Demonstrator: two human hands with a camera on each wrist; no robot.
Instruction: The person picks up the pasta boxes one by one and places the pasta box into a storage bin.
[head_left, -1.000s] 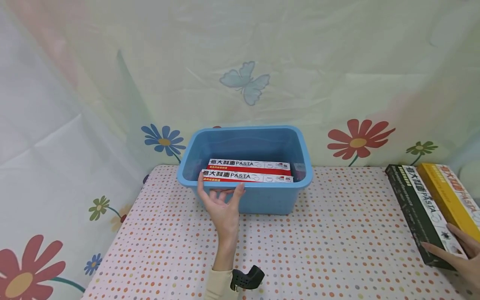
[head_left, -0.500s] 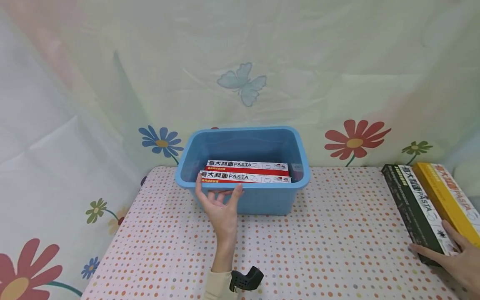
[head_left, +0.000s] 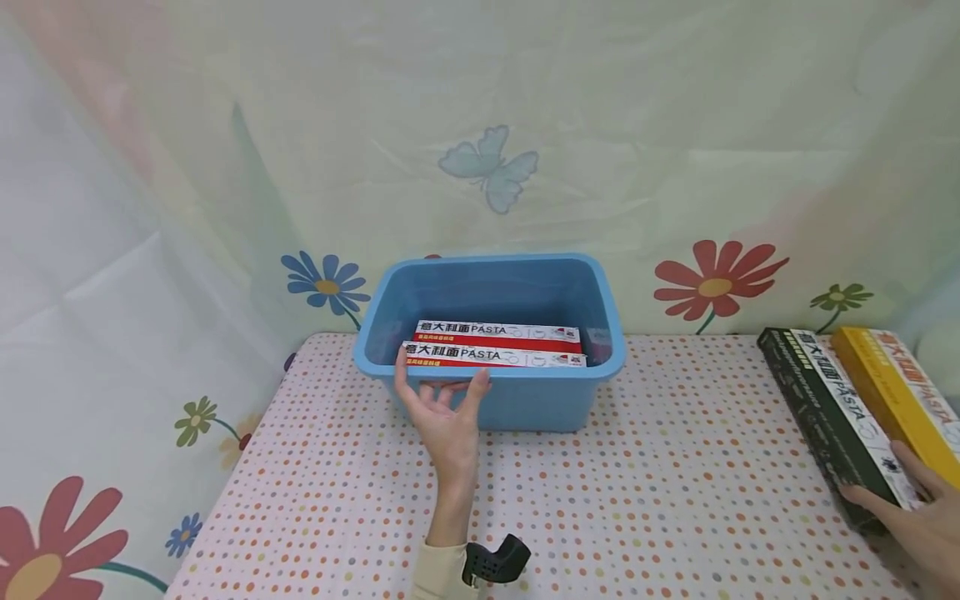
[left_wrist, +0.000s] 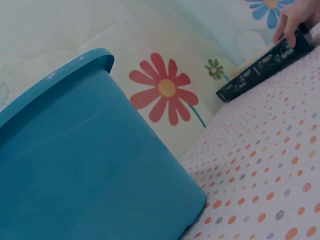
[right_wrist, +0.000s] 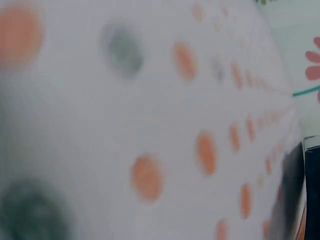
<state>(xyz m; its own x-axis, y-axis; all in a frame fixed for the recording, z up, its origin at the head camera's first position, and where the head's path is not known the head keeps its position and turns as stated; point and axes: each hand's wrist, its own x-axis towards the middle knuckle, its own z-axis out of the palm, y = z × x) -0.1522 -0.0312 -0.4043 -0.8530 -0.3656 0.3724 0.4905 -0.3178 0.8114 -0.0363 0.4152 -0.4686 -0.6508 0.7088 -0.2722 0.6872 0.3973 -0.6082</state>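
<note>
In the head view, my left hand (head_left: 446,421) holds the front rim of a blue plastic bin (head_left: 536,400), with the thumb and index finger at the rim and other fingers below it. Inside the bin lie two red-and-white pasta boxes (head_left: 498,331), side by side. At the far right, my right hand (head_left: 922,521) grips the near end of a dark green pasta box (head_left: 817,417), thumb on its left side. This dark box (left_wrist: 265,67) shows at the top right of the left wrist view; only its edge (right_wrist: 313,190) enters the right wrist view.
A yellow pasta box (head_left: 900,383) lies just right of the dark one. The polka-dot tablecloth (head_left: 675,483) covers the table between bin and boxes. A flowered cloth backdrop (head_left: 637,167) rises behind the bin.
The dark green box has shifted slightly left in my right hand, and a narrow gap now shows between it and the yellow box. The left hand stays at the bin's rim.
</note>
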